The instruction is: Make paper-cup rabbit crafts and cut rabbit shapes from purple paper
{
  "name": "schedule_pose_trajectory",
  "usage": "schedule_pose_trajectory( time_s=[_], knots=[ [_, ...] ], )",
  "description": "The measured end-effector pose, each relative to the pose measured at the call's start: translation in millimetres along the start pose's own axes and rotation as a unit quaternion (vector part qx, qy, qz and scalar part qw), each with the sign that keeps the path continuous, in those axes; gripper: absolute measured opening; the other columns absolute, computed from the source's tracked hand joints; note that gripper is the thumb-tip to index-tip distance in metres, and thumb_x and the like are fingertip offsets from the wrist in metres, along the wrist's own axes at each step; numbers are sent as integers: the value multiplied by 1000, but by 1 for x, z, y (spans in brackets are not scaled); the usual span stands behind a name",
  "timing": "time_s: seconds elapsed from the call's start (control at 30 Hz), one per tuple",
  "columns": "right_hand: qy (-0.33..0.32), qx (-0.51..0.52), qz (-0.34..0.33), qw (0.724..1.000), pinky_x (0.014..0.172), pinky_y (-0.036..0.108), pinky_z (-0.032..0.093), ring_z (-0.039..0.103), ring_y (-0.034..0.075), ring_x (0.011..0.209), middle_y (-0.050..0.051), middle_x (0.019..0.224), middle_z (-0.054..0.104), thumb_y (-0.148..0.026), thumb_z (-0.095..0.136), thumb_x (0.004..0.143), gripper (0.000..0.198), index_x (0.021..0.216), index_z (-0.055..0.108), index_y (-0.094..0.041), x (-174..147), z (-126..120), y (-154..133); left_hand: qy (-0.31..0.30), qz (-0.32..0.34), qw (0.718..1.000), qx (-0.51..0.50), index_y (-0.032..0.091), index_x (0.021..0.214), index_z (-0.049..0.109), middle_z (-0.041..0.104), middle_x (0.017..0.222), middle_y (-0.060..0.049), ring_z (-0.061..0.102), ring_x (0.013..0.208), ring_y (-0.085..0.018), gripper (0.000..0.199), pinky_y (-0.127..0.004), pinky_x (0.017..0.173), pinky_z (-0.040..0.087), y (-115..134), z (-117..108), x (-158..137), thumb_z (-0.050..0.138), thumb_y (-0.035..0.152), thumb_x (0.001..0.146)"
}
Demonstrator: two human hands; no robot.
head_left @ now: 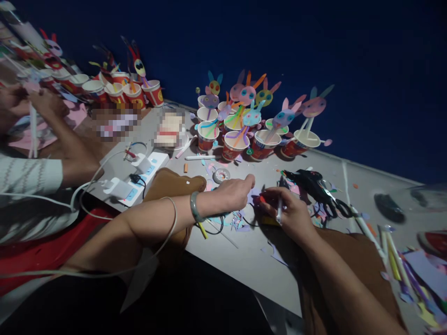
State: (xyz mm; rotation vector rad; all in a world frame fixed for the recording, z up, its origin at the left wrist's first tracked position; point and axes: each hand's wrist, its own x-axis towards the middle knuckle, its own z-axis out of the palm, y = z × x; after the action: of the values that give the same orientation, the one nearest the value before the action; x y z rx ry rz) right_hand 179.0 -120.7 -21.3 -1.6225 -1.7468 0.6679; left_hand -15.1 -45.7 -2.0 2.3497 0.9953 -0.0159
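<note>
My left hand [238, 193], with a bangle [196, 207] on its wrist, is over the table with its fingers curled together. Whatever they hold, if anything, is hidden. Just to the right, my right hand [292, 213] is closed on a slim white pen [279, 209] that points down. A small red piece [261, 199] shows at its fingertips; I cannot tell what it is. Below the hands are paper scraps [239, 222]. A roll of tape [221, 175] lies beyond my left hand. Scissors [335, 202] and a black glue gun [307, 181] lie beyond my right hand.
Paper cups [235, 148] with rabbit-faced paper figures stand along the back. A power strip [150, 174] with plugs is at left, its white cable [171, 228] crossing my left forearm. Another person's arm [75, 139] works at far left. Paper strips [398, 260] lie at right.
</note>
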Motion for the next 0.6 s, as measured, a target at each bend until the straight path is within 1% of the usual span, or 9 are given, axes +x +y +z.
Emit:
schedule_pose_trajectory(
  time_s=[0.1,0.2,0.43,0.6],
  knots=[
    [-16,-37,-29,999,70,35,57,71,22,76,6,87,74,-41,67,82,27,100,62,-23,0,7,0,-3,-7,1000,0,19,117,36,66,102,-8,63,93,-23,41,-35,75,45,1,0,0,42,9,77],
    [-20,-52,-42,998,70,35,56,71,21,76,7,88,74,-40,65,84,25,101,62,-22,0,11,4,-3,-4,1000,-1,19,117,36,66,103,-8,63,93,-23,40,-35,75,45,1,-1,-1,42,10,78],
    [-16,-44,-29,998,71,36,57,72,23,78,7,92,75,-43,66,83,27,102,62,-24,1,12,6,0,3,1000,-2,19,117,37,66,103,-10,63,90,-24,39,-36,73,44,1,-1,-1,42,10,79],
    [-19,-36,-19,999,74,38,58,72,24,79,7,90,75,-45,68,81,30,103,62,-25,2,11,6,6,8,1000,-5,19,118,39,66,101,-9,62,87,-23,38,-36,72,44,0,0,-1,42,11,81]
  ],
)
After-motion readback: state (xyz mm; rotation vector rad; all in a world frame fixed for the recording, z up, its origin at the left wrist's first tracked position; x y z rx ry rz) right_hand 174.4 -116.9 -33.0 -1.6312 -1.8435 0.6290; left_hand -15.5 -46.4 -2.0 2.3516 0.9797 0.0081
